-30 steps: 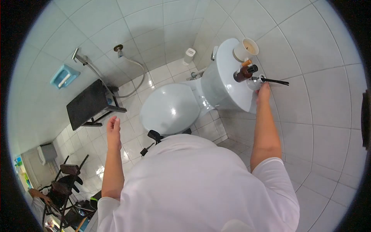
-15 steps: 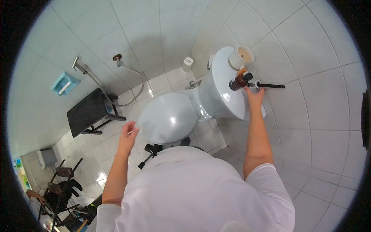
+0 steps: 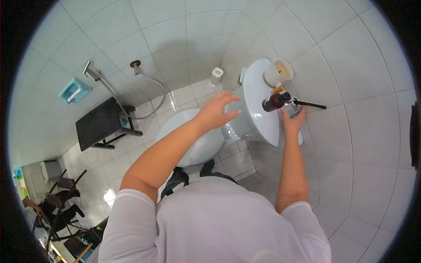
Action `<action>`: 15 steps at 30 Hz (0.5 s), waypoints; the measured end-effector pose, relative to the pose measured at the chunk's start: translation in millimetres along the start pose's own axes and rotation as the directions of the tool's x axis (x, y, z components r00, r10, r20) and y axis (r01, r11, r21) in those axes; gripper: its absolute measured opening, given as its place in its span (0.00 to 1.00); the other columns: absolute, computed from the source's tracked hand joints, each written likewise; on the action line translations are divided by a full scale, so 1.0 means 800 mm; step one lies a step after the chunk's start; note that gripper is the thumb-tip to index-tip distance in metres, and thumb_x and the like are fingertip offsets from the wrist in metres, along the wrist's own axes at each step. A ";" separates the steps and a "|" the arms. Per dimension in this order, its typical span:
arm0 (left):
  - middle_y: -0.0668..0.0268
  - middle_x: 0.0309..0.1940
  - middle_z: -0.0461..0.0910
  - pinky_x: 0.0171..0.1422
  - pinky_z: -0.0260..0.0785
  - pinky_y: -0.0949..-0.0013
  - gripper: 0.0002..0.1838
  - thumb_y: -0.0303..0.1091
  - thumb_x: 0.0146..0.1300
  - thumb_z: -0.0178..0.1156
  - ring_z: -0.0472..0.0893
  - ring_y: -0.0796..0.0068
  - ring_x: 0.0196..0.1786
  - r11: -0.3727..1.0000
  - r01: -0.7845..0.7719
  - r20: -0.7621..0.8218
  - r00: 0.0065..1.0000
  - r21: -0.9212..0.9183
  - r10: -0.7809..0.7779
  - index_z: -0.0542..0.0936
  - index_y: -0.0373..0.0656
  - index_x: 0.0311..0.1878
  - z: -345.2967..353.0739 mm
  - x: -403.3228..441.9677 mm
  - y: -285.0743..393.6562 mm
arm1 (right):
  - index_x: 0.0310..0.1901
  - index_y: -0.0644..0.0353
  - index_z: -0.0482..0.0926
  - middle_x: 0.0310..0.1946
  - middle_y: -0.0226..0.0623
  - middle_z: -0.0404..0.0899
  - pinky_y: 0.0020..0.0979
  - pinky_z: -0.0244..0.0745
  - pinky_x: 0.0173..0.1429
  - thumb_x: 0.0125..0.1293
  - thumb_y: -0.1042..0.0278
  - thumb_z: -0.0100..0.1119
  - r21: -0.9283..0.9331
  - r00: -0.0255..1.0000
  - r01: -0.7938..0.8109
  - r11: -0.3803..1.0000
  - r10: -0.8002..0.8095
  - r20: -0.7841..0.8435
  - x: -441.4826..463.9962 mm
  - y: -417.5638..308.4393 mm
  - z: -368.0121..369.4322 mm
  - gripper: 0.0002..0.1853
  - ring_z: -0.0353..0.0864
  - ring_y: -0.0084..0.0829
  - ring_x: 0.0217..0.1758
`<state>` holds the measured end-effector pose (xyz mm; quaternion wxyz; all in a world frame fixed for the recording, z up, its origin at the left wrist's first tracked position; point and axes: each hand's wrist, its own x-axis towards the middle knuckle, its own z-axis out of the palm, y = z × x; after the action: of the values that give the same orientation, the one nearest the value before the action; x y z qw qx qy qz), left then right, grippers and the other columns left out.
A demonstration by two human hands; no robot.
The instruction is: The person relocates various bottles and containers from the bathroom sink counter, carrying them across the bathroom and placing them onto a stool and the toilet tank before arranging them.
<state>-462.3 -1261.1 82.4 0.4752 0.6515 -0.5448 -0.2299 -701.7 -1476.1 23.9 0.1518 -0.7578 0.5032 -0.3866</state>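
Observation:
My right hand (image 3: 293,119) is wrapped round a small clear container (image 3: 292,107) at the edge of the toilet tank lid (image 3: 258,94). A thin black stick (image 3: 312,104) points out of it to the right. Touching or very near it is a dark brown bottle (image 3: 272,103) with a black cap, and behind that an orange-brown cap (image 3: 278,89) shows. Further back on the lid stands a white cup (image 3: 272,75) with something beige inside. My left hand (image 3: 219,110) holds nothing, fingers and thumb apart, above the toilet between seat and tank.
Below my left arm is the closed toilet seat lid (image 3: 206,147). A black bench (image 3: 100,122) stands left, near a hose sprayer (image 3: 90,70) and a blue soap holder (image 3: 75,90) on the wall. A white container (image 3: 215,76) is in the corner. Chairs (image 3: 61,197) are at lower left.
My left hand has swung up and right from beside the toilet seat to near the tank. My right hand keeps its hold on the clear container, whose black stick now slants slightly downward.

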 end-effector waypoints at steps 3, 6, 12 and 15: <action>0.55 0.49 0.69 0.58 0.61 0.64 0.19 0.38 0.53 0.60 0.68 0.58 0.54 0.999 -0.040 -0.069 0.997 0.012 0.040 0.73 0.46 0.48 0.035 0.038 -0.002 | 0.57 0.67 0.58 0.46 0.46 0.68 0.32 0.66 0.50 0.43 0.65 0.68 0.129 0.990 -0.134 0.983 0.139 -0.027 -0.022 -0.002 -0.040 0.40 0.69 0.36 0.50; 0.56 0.47 0.69 0.57 0.61 0.66 0.19 0.36 0.52 0.60 0.68 0.61 0.53 0.996 -0.021 -0.107 0.994 -0.090 0.011 0.72 0.45 0.48 0.072 0.035 -0.012 | 0.54 0.65 0.64 0.42 0.42 0.72 0.26 0.68 0.43 0.47 0.66 0.65 0.234 0.996 -0.077 0.969 0.084 -0.021 0.016 -0.062 -0.076 0.32 0.71 0.31 0.45; 0.58 0.45 0.70 0.53 0.64 0.66 0.20 0.36 0.53 0.60 0.71 0.64 0.49 0.960 0.211 -0.005 0.977 -0.183 -0.215 0.71 0.44 0.50 0.102 -0.038 -0.041 | 0.54 0.63 0.67 0.50 0.49 0.71 0.36 0.68 0.52 0.53 0.50 0.58 -0.094 0.884 0.283 0.955 -0.221 0.413 0.151 -0.196 -0.023 0.31 0.73 0.41 0.51; 0.59 0.47 0.70 0.52 0.65 0.67 0.21 0.37 0.54 0.60 0.72 0.65 0.48 0.902 0.386 0.080 0.923 -0.192 -0.377 0.70 0.44 0.51 0.082 -0.086 -0.056 | 0.56 0.63 0.65 0.53 0.52 0.68 0.42 0.63 0.58 0.50 0.43 0.57 -0.485 0.790 0.322 0.813 0.051 0.611 0.174 -0.195 0.025 0.38 0.69 0.47 0.55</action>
<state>-514.7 -1223.6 -0.6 0.4740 0.6886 -0.3899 -0.3862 -559.5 -1532.0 167.9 0.0411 -0.8855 0.4619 0.0290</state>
